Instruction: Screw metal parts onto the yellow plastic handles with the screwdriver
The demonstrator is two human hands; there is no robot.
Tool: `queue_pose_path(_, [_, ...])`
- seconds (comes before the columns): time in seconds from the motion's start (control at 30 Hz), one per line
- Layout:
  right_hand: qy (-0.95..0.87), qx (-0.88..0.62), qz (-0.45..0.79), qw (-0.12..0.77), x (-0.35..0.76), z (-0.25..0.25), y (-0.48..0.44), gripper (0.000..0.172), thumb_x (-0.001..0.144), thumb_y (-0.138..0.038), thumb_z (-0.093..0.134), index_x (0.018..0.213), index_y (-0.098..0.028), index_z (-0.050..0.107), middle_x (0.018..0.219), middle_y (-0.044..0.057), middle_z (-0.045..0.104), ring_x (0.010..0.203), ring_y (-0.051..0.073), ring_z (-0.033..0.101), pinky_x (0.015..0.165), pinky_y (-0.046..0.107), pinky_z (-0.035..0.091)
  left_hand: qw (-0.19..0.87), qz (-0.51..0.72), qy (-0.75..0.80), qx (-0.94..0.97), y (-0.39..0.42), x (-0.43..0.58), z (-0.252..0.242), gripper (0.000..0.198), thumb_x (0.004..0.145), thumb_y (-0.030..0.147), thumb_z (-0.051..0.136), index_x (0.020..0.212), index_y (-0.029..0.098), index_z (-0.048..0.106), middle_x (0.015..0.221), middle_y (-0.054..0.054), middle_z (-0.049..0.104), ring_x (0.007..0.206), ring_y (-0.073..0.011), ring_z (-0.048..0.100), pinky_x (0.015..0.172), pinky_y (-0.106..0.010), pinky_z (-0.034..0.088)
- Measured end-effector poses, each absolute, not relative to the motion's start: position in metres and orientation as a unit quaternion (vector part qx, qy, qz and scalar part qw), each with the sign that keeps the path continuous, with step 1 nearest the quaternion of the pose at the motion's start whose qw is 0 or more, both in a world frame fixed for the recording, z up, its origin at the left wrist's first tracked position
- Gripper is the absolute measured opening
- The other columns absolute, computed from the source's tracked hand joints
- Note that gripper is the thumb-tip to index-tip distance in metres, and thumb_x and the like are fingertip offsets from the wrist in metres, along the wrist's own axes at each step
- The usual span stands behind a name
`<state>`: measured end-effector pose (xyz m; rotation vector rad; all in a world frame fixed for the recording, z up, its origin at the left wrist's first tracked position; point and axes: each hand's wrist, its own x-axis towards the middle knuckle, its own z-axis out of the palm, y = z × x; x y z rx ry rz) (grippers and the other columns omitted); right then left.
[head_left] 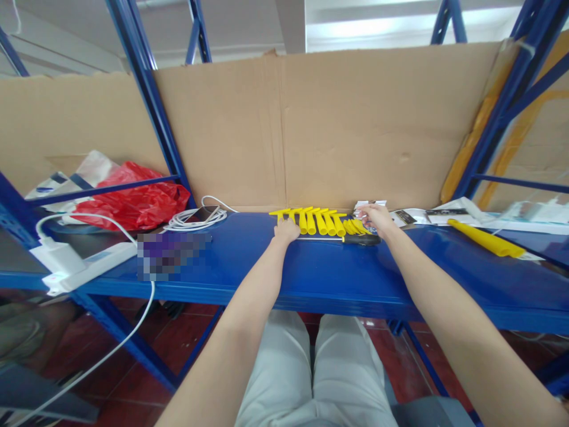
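Several yellow tapered plastic tubes [320, 223] lie side by side in a row toward the back of the blue shelf. My left hand [287, 229] rests at the row's left end, its fingers closed over a yellow tube [280, 213] that they partly hide. My right hand [376, 216] hovers at the right end, thumb and fingers apart, beside several smaller flat yellow pieces [354, 226]. Just behind its fingers is a small white and dark packet [377, 203]. In front of the row lies a screwdriver [362, 239], black handle to the right, shaft pointing left.
A yellow rolled sheet [486, 238] and white papers [448, 214] lie at the right. Leftward are a coiled white cable [195, 220], a red plastic bag [133, 198], a blurred-out item [166, 255] and a power strip [95, 267]. A cardboard panel [347, 130] stands behind.
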<state>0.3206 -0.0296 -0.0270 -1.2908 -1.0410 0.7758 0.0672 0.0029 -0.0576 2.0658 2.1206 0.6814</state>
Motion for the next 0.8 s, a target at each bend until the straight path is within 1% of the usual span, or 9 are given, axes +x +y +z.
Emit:
queue_pose_path(0.17, [-0.442,-0.565,0.322,0.617,0.33,-0.024,-0.024,0.01,0.081,-0.011,0.066,0.073,-0.015,0.062,0.061,0.0,0.059,0.047,0.008,0.048,0.043,0.018,0.038,0.054,0.2,0.697,0.686,0.0,0.066,-0.055,0.053,0.091,0.02,0.044,0.142,0.013,0.057,0.152,-0.019,0.056,0.145,-0.0266,0.049,0.116,-0.039,0.041])
queue_pose_path(0.23, [-0.424,-0.624,0.251,0.607,0.341,-0.024,-0.022,0.01,0.084,-0.013,0.062,0.075,-0.017,0.062,0.067,0.002,0.061,0.055,0.011,0.054,0.05,0.022,0.045,0.053,0.194,0.691,0.694,-0.001,0.066,-0.054,0.053,0.092,0.02,0.043,0.142,0.013,0.057,0.152,-0.018,0.056,0.147,-0.0264,0.047,0.118,-0.041,0.039])
queue_pose_path(0.3, [-0.394,-0.708,0.129,0.571,0.356,-0.026,-0.023,0.01,0.085,-0.013,0.059,0.077,-0.017,0.064,0.078,0.007,0.066,0.074,0.018,0.064,0.066,0.029,0.054,0.046,0.201,0.681,0.703,-0.003,0.067,-0.054,0.053,0.092,0.019,0.042,0.142,0.015,0.057,0.153,-0.017,0.055,0.148,-0.0273,0.045,0.121,-0.047,0.035])
queue_pose_path(0.33, [-0.385,-0.73,0.094,0.558,0.364,-0.028,-0.024,0.008,0.083,-0.012,0.061,0.079,-0.017,0.065,0.088,0.01,0.068,0.09,0.023,0.067,0.08,0.035,0.056,0.04,0.209,0.675,0.706,-0.003,0.067,-0.054,0.053,0.092,0.018,0.041,0.142,0.016,0.056,0.154,-0.016,0.054,0.149,-0.0277,0.043,0.123,-0.051,0.032])
queue_pose_path(0.4, [-0.361,-0.758,0.046,0.542,0.378,-0.033,-0.028,0.01,0.08,-0.012,0.063,0.087,-0.016,0.069,0.112,0.018,0.067,0.12,0.034,0.06,0.102,0.048,0.048,0.026,0.228,0.666,0.71,-0.004,0.068,-0.054,0.053,0.092,0.017,0.04,0.142,0.018,0.056,0.156,-0.015,0.052,0.15,-0.0279,0.041,0.124,-0.054,0.028])
queue_pose_path(0.43, [-0.342,-0.782,0.014,0.522,0.385,-0.037,-0.03,0.015,0.08,-0.014,0.064,0.093,-0.015,0.07,0.122,0.021,0.064,0.129,0.037,0.054,0.107,0.053,0.044,0.019,0.237,0.661,0.712,-0.004,0.069,-0.054,0.052,0.093,0.017,0.04,0.142,0.018,0.056,0.157,-0.015,0.051,0.15,-0.0276,0.041,0.125,-0.054,0.027])
queue_pose_path(0.53, [-0.298,-0.827,-0.013,0.477,0.4,-0.048,-0.032,0.028,0.079,-0.02,0.068,0.106,-0.016,0.07,0.138,0.024,0.056,0.137,0.042,0.045,0.111,0.064,0.036,-0.001,0.252,0.636,0.729,-0.005,0.072,-0.053,0.049,0.096,0.018,0.039,0.141,0.017,0.057,0.155,-0.015,0.053,0.148,-0.0257,0.043,0.125,-0.05,0.027])
queue_pose_path(0.7, [-0.297,-0.836,0.036,0.46,0.412,-0.057,-0.024,0.028,0.074,-0.022,0.07,0.102,-0.018,0.072,0.135,0.024,0.059,0.135,0.042,0.044,0.108,0.064,0.037,-0.003,0.264,0.584,0.767,-0.004,0.082,-0.054,0.049,0.097,0.015,0.04,0.142,0.012,0.058,0.15,-0.014,0.058,0.143,-0.0212,0.049,0.123,-0.035,0.033])
queue_pose_path(0.8, [-0.3,-0.839,0.054,0.45,0.413,-0.055,-0.023,0.03,0.075,-0.019,0.067,0.104,-0.017,0.073,0.134,0.025,0.06,0.134,0.042,0.045,0.109,0.065,0.036,0.007,0.276,0.574,0.771,-0.005,0.087,-0.056,0.047,0.096,0.013,0.044,0.14,0.013,0.062,0.145,-0.011,0.063,0.14,-0.0197,0.053,0.122,-0.032,0.034])
